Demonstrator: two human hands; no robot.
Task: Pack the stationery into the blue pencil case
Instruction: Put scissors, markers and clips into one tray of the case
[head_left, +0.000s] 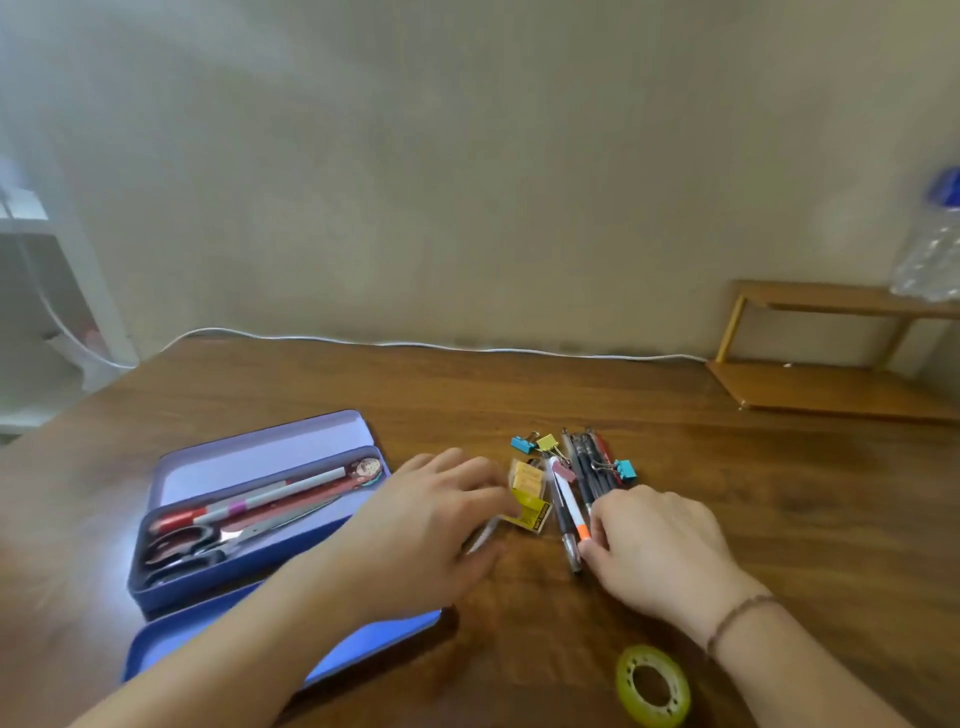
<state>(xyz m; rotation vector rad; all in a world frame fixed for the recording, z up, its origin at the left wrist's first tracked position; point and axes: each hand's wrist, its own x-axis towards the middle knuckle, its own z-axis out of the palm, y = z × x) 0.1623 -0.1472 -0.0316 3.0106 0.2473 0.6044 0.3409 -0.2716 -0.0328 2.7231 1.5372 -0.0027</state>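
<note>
On the wooden desk (727, 467), scissors (208, 543) already lie in the blue pencil case (244, 566), while the spread left hand (431, 530) and the right hand (654, 545), pinching pens (587, 473), gather what is left.

Dark wood table (519, 384), grain running L–R. On it, L side: open blue pencil case (249, 564), lid (208, 634) lying flat just in front of it. Centre-R: loose pile w/ yellow staple box (531, 499), pens (584, 473), a white pen w/ orange band (571, 506), binder clips – blue (522, 444), yellow (547, 442), another blue (625, 469). Near front edge, apart from pile: tape roll (653, 687). Far R corner: small wooden shelf (826, 384). White cable (467, 347) along back edge.
</note>
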